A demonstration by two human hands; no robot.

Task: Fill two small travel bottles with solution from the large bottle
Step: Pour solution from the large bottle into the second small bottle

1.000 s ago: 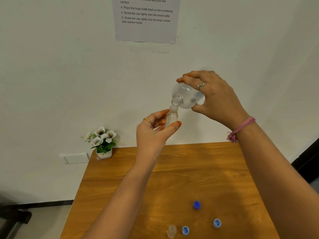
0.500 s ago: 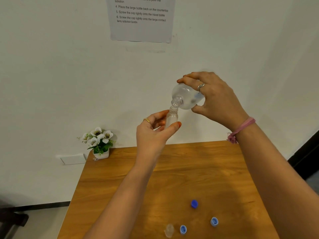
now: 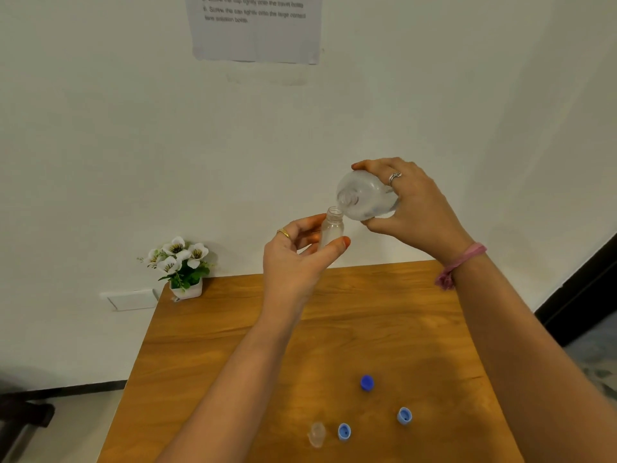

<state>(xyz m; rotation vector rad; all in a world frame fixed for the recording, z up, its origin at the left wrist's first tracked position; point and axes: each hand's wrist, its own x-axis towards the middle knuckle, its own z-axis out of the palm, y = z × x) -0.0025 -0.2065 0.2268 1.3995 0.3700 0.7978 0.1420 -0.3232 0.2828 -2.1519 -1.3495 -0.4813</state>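
Observation:
My left hand (image 3: pixel 297 259) holds a small clear travel bottle (image 3: pixel 332 228) upright between thumb and fingers, above the far part of the wooden table (image 3: pixel 233 329). My right hand (image 3: pixel 417 208) grips the large clear bottle (image 3: pixel 365 195), tipped on its side with its open mouth just above and to the right of the small bottle's neck. A second small clear bottle (image 3: pixel 316 434) stands uncapped near the table's front edge. Three blue caps lie on the table: one dark (image 3: pixel 367 383), two lighter (image 3: pixel 344 431) (image 3: pixel 404 415).
A small white pot of white flowers (image 3: pixel 182 265) sits at the table's far left corner against the white wall. A printed instruction sheet (image 3: pixel 257 28) hangs on the wall above. A wall socket plate (image 3: pixel 130 299) is left of the table.
The large bottle's mouth has lifted off the small bottle's neck and swung toward me. Both hands and the view have dropped a little.

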